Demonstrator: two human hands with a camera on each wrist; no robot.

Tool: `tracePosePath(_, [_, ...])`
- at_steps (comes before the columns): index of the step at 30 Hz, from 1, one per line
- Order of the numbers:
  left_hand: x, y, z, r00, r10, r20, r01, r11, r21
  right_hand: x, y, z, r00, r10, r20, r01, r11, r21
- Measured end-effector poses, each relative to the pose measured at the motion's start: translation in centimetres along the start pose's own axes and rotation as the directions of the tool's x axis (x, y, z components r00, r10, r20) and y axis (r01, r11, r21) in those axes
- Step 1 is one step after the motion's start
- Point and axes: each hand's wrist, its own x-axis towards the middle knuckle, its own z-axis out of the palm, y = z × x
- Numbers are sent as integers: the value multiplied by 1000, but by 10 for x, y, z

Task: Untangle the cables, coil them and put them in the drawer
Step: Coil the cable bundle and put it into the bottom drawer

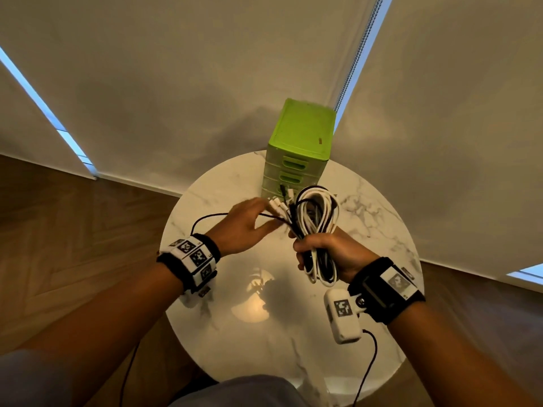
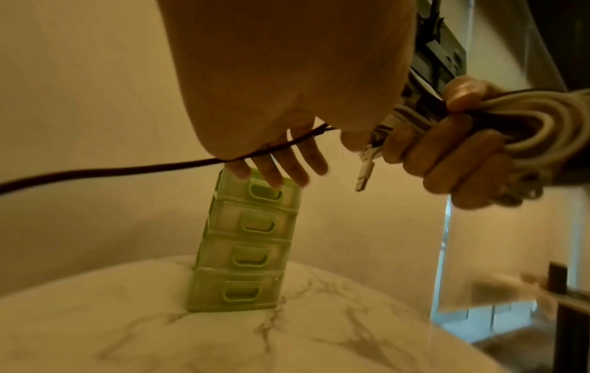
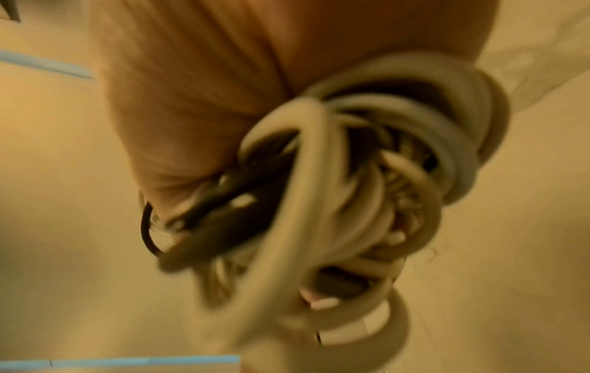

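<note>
At the centre of the head view, the bundle of cables (image 1: 318, 227) stands up out of the right hand (image 1: 329, 254), whose fingers are curled tight around its lower half. White and black loops rise above the fist, and more hang under it. The plug ends (image 1: 280, 202) stick out to the left, toward the left hand (image 1: 244, 227). This hand has its fingers stretched out and relaxed just beside the plugs, and it grasps nothing that I can see.

I judge the cables light and soft, so the loops will spring open if the fist loosens. The best place to hold is the middle of the coil, where the strands cross.

Behind the bundle, in the upper middle, the green drawer unit (image 1: 299, 148) stands on the round marble table (image 1: 235, 342). All its drawers look closed.
</note>
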Motion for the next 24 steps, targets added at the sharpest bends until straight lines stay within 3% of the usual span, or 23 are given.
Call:
tracePosePath(3, [5,12,9,975,-208,75,221,918,-329,1,7,8,996,-59,-64,55,996,-75])
tracePosePath(5, [8,22,13,944,-314,102,312,754,-578,5,14,7,986,-110,-129,93,987,-128])
tracePosePath(7, [13,32,14,910,-405,90,325,559,-763,7,22,8,980,-121,-159,88,976,-200])
tracePosePath(11, [17,54,23,870,-473,142,314,307,-898,11,31,17,959,-153,-238,98,968,-229])
tracePosePath(14, [18,66,28,850,-490,196,302,148,-942,15,33,21,951,-206,-230,175,973,-148])
tracePosePath(18, [16,74,27,844,-483,234,317,98,-943,13,31,23,982,-164,-95,177,973,147])
tracePosePath(21, [16,74,25,833,-494,249,339,100,-935,11,29,24,985,-142,-96,157,972,175])
tracePosePath(24, [17,63,18,842,-516,161,294,188,-937,11,30,24,981,-129,-145,152,975,161])
